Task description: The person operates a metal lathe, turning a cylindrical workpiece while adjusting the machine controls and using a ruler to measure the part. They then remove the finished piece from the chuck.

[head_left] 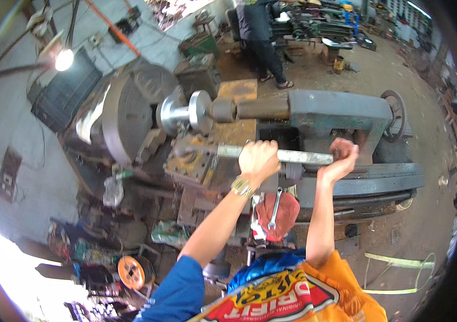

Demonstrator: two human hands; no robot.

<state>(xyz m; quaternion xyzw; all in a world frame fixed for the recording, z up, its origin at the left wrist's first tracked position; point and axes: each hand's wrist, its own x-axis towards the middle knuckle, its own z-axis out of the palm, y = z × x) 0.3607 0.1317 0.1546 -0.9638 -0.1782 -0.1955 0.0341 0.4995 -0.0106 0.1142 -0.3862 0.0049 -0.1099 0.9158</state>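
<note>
"Where is the long bar, and what does your left hand do with it?"

"The long bar (305, 156) lies across the near side of the lathe, roughly level; its blurred, rounded left end is over the bolted tool post (192, 168); your left hand (260, 161) comes down on it from above, fingers closed round it and gripping, a gold watch (243, 186) on that wrist."

"And your right hand?"

"Your right hand (343, 165) is at the bar's right end, palm turned up and fingers curled; it is smeared by blur, so you cannot tell whether they grip the bar or only cup it."

"What stands around your hands?"

"On the far side, a shiny spool-shaped workpiece (201, 111) sits between the big chuck (127, 115) on your left and the tailstock (341, 107) on your right; a handwheel (395, 116) is at the tailstock's right end; nearer you, between your forearms, a spanner (274, 210) lies on a red cloth (288, 212); at the far left a lamp (63, 60) is lit; at the far side, beyond the lathe, another person (260, 40) stands in dark trousers."
</note>
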